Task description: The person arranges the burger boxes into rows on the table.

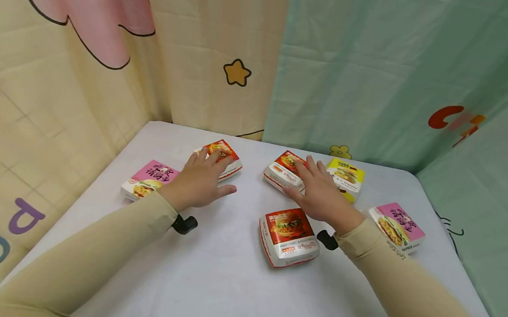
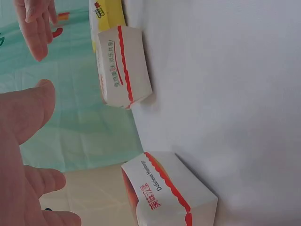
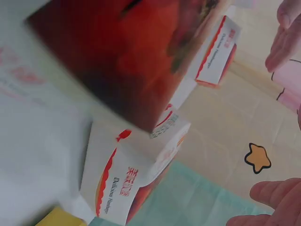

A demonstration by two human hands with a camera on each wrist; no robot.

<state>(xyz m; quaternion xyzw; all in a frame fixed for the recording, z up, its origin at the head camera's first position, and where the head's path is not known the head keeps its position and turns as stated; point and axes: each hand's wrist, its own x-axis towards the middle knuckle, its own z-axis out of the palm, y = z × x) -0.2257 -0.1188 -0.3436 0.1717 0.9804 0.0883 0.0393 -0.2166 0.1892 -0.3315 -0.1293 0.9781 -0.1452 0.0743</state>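
Note:
My left hand (image 1: 201,182) is spread, fingers fairly straight, over the near side of a red-topped hamburger box (image 1: 231,161) at the back left. In the left wrist view the hand (image 2: 23,127) appears apart from that box (image 2: 162,188). My right hand (image 1: 319,195), also spread, hovers between a second red-topped hamburger box (image 1: 285,173) and a yellow burger box (image 1: 350,177), partly covering both. A third red-topped box (image 1: 289,234) sits nearer, just below the right hand; its lid (image 3: 127,61) looms large in the right wrist view. Neither hand holds anything.
A pink burger box (image 1: 151,178) lies on the left, partly behind the left wrist. Another pink burger box (image 1: 397,227) lies right of the right forearm. The white table (image 1: 210,283) is bordered by printed curtains (image 1: 353,72) at the back and sides.

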